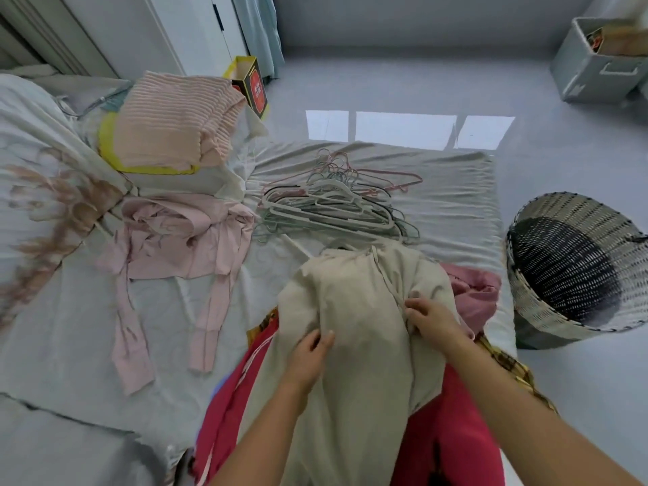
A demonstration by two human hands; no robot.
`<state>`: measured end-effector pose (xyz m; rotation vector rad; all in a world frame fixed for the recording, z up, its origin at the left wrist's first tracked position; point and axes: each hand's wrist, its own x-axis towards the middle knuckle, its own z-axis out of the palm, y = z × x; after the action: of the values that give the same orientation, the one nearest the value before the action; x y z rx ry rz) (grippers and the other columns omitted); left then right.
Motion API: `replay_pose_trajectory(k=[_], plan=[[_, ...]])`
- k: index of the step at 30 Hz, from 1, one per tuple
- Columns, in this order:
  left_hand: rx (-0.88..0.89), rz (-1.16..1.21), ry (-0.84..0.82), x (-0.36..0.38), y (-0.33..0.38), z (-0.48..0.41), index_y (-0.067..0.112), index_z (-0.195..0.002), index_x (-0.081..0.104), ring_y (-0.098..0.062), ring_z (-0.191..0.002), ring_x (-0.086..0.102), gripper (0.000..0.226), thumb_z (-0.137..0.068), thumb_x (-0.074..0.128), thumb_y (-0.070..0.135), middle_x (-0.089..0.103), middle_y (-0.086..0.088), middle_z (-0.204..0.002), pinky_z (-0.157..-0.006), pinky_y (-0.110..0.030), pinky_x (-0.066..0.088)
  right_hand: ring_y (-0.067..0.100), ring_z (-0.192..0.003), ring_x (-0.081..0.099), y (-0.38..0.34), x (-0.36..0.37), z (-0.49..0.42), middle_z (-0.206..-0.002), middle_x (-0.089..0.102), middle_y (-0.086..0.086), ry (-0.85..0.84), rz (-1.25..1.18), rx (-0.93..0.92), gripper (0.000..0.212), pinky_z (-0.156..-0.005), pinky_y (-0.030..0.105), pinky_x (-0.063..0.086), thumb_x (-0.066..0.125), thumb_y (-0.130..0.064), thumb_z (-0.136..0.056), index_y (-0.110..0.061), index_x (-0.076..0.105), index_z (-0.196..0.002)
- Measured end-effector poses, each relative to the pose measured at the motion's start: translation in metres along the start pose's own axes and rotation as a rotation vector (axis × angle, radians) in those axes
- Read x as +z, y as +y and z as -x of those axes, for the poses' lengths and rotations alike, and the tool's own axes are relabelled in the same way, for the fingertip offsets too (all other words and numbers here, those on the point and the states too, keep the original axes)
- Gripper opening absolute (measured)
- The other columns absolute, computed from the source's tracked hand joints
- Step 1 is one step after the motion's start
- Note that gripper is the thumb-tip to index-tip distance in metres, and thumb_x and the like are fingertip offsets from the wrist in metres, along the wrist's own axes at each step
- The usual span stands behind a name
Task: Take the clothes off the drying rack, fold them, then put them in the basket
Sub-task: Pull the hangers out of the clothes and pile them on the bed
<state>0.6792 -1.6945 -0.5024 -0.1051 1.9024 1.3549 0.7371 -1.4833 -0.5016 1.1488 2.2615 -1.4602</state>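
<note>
- A beige garment (354, 310) is spread over the near edge of the bed (70, 327), directly in front of the person.
- The left hand (310, 352) is closed on a fold of the beige garment, the cloth pinched between thumb and fingers.
- The right hand (429, 319) is closed on the garment's right side, where a thin strap or seam is gripped.
- Red clothing (452, 415) is seen beneath the beige garment, and a crumpled pink piece (478, 292) lies just to the right of it.
- A heap of empty hangers (333, 205) is laid on the bed beyond the beige garment.
- A pale pink long-sleeved top (175, 247) is spread out to the left of the beige garment, with its sleeves pointing towards the near edge.
- A folded stack topped by a pink striped piece (175, 128) is placed further back and left of the beige garment.
- A woven basket (575, 268) is seen on the floor to the right of the beige garment, tipped so that its dark inside is visible; whether anything lies in it cannot be told.
</note>
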Motion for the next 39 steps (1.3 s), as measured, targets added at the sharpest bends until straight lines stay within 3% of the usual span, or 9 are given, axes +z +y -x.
replay_pose_trajectory(k=[3,6,15,21,25,29,33,37,39], plan=[[-0.044,0.177,0.05,-0.015,-0.029,0.015,0.019,-0.121,0.058,-0.017,-0.103,0.064,0.044,-0.085,0.055,0.044,0.066,-0.001,-0.117,-0.088,-0.029,0.051,0.014,-0.121,0.045,0.018,0.024,0.022,-0.131,0.051,0.0,0.153,-0.224,-0.052,0.039,-0.101,0.028,0.033,0.048,-0.012,-0.095,-0.009,0.049,-0.134],[-0.026,0.246,0.129,-0.03,-0.048,0.032,0.019,-0.121,0.055,-0.013,-0.097,0.063,0.033,-0.092,0.051,0.033,0.065,0.003,-0.108,-0.074,-0.022,0.052,0.006,-0.116,0.042,0.032,0.038,0.046,-0.121,0.051,-0.007,0.208,-0.309,-0.125,0.037,-0.098,0.024,0.033,0.046,-0.009,-0.095,-0.012,0.053,-0.131],[-0.068,0.264,0.077,-0.046,-0.099,0.09,0.013,-0.116,0.055,-0.016,-0.102,0.06,0.024,-0.097,0.044,0.024,0.063,0.0,-0.109,-0.084,-0.029,0.05,0.011,-0.115,0.052,0.07,0.078,0.104,-0.12,0.058,-0.004,0.257,-0.395,-0.11,0.034,-0.102,0.029,0.041,0.047,-0.007,-0.095,-0.011,0.057,-0.127],[-0.107,0.365,0.025,-0.063,-0.168,0.136,0.012,-0.098,0.06,-0.023,-0.089,0.062,0.021,-0.098,0.04,0.019,0.065,-0.011,-0.099,-0.077,-0.032,0.049,0.001,-0.104,0.054,0.11,0.133,0.174,-0.118,0.057,-0.005,0.373,-0.539,-0.105,0.033,-0.081,0.0,0.041,0.045,-0.003,-0.096,-0.009,0.055,-0.126],[-0.197,0.397,0.009,-0.079,-0.237,0.168,0.008,-0.098,0.059,-0.018,-0.076,0.067,0.025,-0.098,0.038,0.022,0.068,-0.01,-0.091,-0.069,-0.029,0.051,0.007,-0.105,0.056,0.167,0.185,0.22,-0.114,0.06,-0.002,0.463,-0.575,-0.05,0.027,-0.087,0.007,0.044,0.044,-0.005,-0.097,-0.011,0.059,-0.118],[-0.32,0.389,-0.004,-0.082,-0.293,0.185,0.007,-0.094,0.06,-0.02,-0.077,0.065,0.028,-0.099,0.037,0.023,0.068,-0.009,-0.087,-0.068,-0.03,0.05,0.019,-0.098,0.057,0.223,0.237,0.244,-0.107,0.062,0.007,0.405,-0.601,0.094,0.02,-0.091,0.033,0.044,0.043,-0.004,-0.097,-0.009,0.059,-0.109],[-0.4,0.358,0.022,-0.081,-0.348,0.165,0.005,-0.096,0.06,-0.025,-0.084,0.062,0.028,-0.099,0.036,0.02,0.066,-0.012,-0.094,-0.071,-0.032,0.049,0.028,-0.097,0.058,0.293,0.285,0.236,-0.101,0.063,0.008,0.298,-0.506,0.247,0.017,-0.093,0.044,0.045,0.047,-0.005,-0.095,-0.009,0.061,-0.104],[-0.45,0.378,0.049,-0.064,-0.418,0.127,0.006,-0.097,0.063,-0.025,-0.084,0.063,0.028,-0.098,0.038,0.02,0.068,-0.01,-0.092,-0.069,-0.033,0.052,0.021,-0.079,0.051,0.375,0.337,0.199,-0.081,0.06,0.0,0.154,-0.367,0.351,0.027,-0.073,0.031,0.042,0.053,-0.02,-0.08,-0.001,0.067,-0.093],[-0.468,0.365,0.033,-0.05,-0.453,0.105,0.006,-0.095,0.062,-0.026,-0.084,0.061,0.027,-0.099,0.038,0.018,0.066,-0.01,-0.093,-0.071,-0.035,0.047,0.016,-0.075,0.049,0.42,0.364,0.172,-0.094,0.063,0.007,0.106,-0.178,0.226,0.033,-0.068,0.019,0.039,0.053,-0.019,-0.078,-0.001,0.067,-0.103]])
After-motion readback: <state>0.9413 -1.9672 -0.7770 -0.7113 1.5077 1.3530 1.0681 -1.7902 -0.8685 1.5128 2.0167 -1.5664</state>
